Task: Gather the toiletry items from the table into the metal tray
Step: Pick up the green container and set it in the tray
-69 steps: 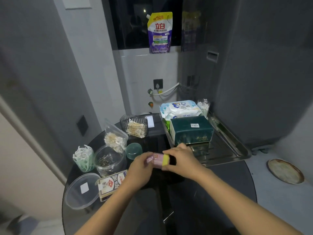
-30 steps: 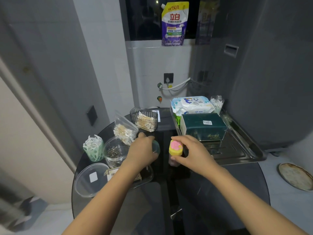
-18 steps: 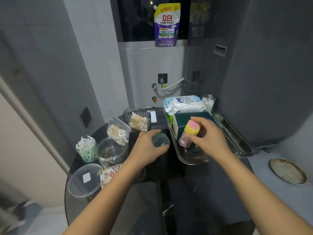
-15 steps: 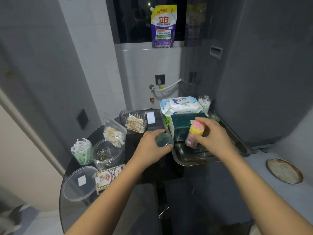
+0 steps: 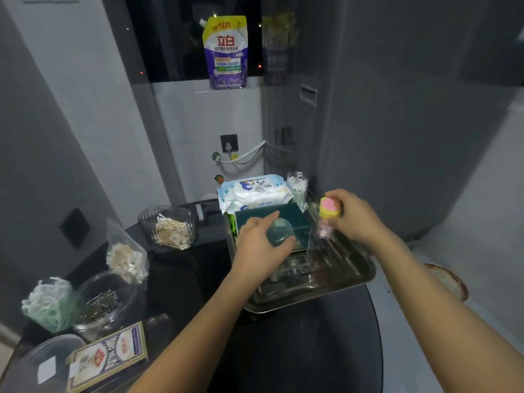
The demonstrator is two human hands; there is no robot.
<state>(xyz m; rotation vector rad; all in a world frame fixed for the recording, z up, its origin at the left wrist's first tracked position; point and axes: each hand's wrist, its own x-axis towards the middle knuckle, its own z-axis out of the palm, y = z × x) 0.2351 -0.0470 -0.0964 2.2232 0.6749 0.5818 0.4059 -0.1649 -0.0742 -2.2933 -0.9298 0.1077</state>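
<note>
The metal tray (image 5: pixel 351 282) lies on the right part of the black round table (image 5: pixel 312 350). It holds a dark green tissue box (image 5: pixel 295 219), a baby wipes pack (image 5: pixel 255 191) and a clear cup of cotton swabs (image 5: pixel 297 185). My left hand (image 5: pixel 255 251) grips a round green container (image 5: pixel 280 235) over the tray's near left part, in front of the tissue box. My right hand (image 5: pixel 354 217) holds a small pink bottle with a yellow-pink cap (image 5: pixel 329 214) upright above the tray's right side.
On the table's left stand a wire basket of swabs (image 5: pixel 170 228), a plastic bag of cotton (image 5: pixel 124 256), a green cup of floss picks (image 5: pixel 48 304), a clear jar of pins (image 5: pixel 105 302), its lid (image 5: pixel 37 364) and a card box (image 5: pixel 110 355). A wall rises right of the tray.
Both hands moved right and farther over the tray. The left carried the green container from the table to the tray; the right lifted the pink bottle toward the tray's right side.
</note>
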